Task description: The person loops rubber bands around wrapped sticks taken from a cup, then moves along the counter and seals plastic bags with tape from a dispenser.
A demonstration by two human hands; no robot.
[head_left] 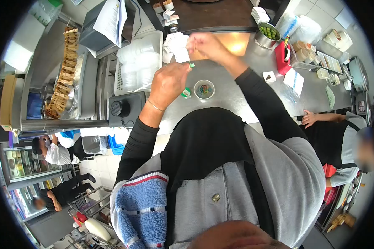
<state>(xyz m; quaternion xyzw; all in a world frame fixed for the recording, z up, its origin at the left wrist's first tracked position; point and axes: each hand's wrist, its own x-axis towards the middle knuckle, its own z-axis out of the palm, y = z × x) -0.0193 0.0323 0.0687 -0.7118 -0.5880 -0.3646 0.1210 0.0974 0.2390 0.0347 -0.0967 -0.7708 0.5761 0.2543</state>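
Green fruits are seen near the far edge of the silver-grey table, beside a red holder, with multicoloured contents in a white bowl, while a blue towel is striped with red, white and black.

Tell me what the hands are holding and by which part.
The left hand pinches a small green-and-white item, its gripped part hidden. Whether the right hand holds anything cannot be told.
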